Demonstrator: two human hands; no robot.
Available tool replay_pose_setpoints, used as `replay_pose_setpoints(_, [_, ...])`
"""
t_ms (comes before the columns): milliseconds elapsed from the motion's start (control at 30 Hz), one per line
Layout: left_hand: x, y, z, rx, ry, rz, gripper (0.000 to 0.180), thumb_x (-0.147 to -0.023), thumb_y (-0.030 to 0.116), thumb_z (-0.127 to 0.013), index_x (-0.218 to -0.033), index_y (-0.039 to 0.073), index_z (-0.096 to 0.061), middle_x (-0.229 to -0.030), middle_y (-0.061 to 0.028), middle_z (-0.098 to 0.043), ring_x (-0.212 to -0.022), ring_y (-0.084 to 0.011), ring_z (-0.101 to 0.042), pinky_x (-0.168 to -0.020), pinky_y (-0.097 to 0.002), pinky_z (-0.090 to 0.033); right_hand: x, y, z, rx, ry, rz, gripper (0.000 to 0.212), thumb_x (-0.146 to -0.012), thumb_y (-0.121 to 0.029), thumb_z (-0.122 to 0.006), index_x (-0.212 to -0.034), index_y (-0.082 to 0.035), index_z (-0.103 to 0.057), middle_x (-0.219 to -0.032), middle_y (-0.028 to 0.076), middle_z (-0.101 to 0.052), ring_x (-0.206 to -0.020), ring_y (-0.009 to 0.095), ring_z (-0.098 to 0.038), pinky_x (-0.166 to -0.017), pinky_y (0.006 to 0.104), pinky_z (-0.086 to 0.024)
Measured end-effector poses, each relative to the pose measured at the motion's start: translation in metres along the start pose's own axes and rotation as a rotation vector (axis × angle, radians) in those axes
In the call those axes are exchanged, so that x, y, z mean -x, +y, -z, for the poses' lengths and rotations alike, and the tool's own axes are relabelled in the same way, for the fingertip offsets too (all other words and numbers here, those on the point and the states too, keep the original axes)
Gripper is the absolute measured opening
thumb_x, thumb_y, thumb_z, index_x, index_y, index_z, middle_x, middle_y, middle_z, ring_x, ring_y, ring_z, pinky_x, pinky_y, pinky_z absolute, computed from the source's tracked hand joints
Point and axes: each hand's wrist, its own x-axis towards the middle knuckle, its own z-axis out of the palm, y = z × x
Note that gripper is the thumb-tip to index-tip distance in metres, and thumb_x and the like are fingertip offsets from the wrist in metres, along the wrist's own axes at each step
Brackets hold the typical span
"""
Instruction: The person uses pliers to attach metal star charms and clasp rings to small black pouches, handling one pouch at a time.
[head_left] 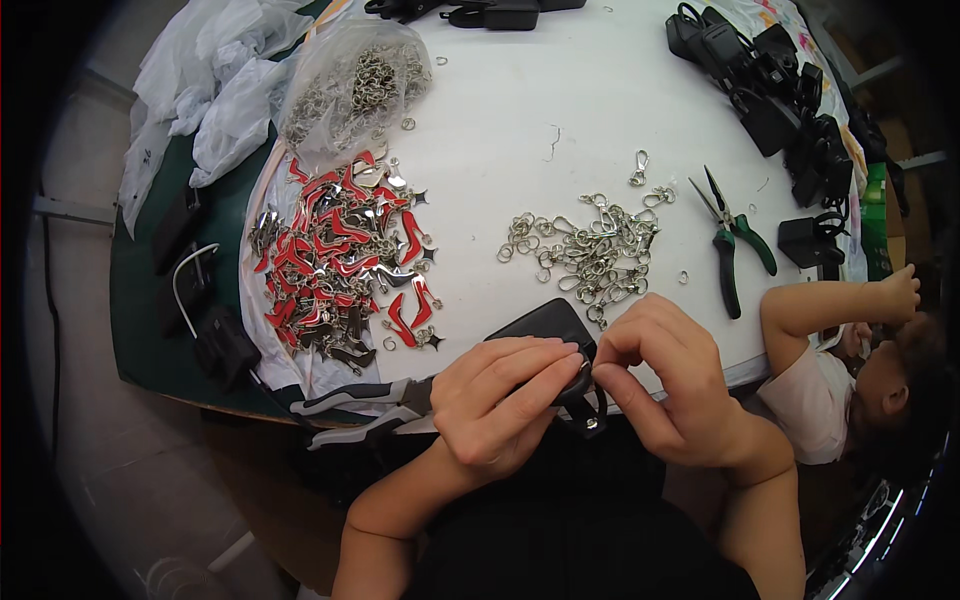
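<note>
A small black pouch [545, 320] with a strap loop [594, 412] is held at the table's near edge. My left hand [500, 405] lies over the pouch, its fingers closed on it. At the pouch's right edge, my right hand [672, 385] has thumb and index finger pinched together; whatever is between them is too small to make out. Just beyond lies a pile of silver swivel clasps and rings [590, 245]. To the left is a heap of red high-heel shoe charms [335, 250] with silver fittings. Grey-handled pliers [365, 400] rest beside my left hand.
Green-and-black needle-nose pliers [735, 240] lie at right. Black pouches [770, 110] are heaped at the right rim; others lie far and left. A clear bag of metal rings [355, 90] and white plastic bags [215, 80] stand far left. Another person's arm [830, 305] reaches in at right.
</note>
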Motion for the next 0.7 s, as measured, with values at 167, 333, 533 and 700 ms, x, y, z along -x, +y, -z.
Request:
replay_pose_setpoints(167, [-0.001, 0.003, -0.004, -0.008, 0.021, 0.034, 0.045, -0.058, -0.003, -0.073, -0.103, -0.003, -0.071, -0.097, -0.0139, -0.071, -0.085, -0.0289, -0.07, -0.072, -0.0351, -0.058, 0.015, 0.003, -0.024, -0.084, 0.183, -0.076, 0.016, -0.079, 0.003, -0.068, -0.088, -0.002, -0.056, -0.079, 0.007, -0.057, -0.068, 0.024, -0.052, -0.062, 0.0339, -0.041])
replay_pose_setpoints(333, [-0.002, 0.01, 0.004, 0.007, -0.032, 0.105, 0.044, -0.063, 0.0, -0.079, -0.106, -0.003, -0.07, -0.101, -0.0151, -0.07, -0.088, -0.0316, -0.069, -0.076, -0.0375, -0.057, 0.011, 0.008, -0.026, 0.208, 0.242, 0.182, 0.022, -0.076, 0.0, -0.072, -0.092, -0.003, -0.057, -0.082, 0.007, -0.059, -0.069, 0.024, -0.052, -0.064, 0.0355, -0.039])
replay_pose_setpoints(533, [0.008, 0.024, 0.086, -0.467, -0.343, 0.436, 0.045, -0.06, 0.016, -0.089, -0.094, 0.003, -0.062, -0.113, -0.0144, -0.062, -0.105, -0.0353, -0.058, -0.085, -0.0449, -0.049, 0.007, 0.008, -0.009, 0.231, 0.157, 0.27, 0.024, -0.074, -0.003, -0.074, -0.092, -0.003, -0.058, -0.083, 0.006, -0.059, -0.071, 0.024, -0.053, -0.065, 0.0362, -0.04])
replay_pose_setpoints(700, [0.046, 0.014, 0.119, -0.634, -0.427, 0.4, 0.045, -0.059, 0.018, -0.089, -0.088, 0.003, -0.058, -0.113, -0.0156, -0.06, -0.105, -0.0361, -0.056, -0.085, -0.0452, -0.047, 0.004, 0.007, -0.002, 0.195, 0.086, 0.313, 0.024, -0.074, -0.004, -0.074, -0.092, -0.003, -0.058, -0.084, 0.006, -0.059, -0.072, 0.024, -0.054, -0.068, 0.0361, -0.041])
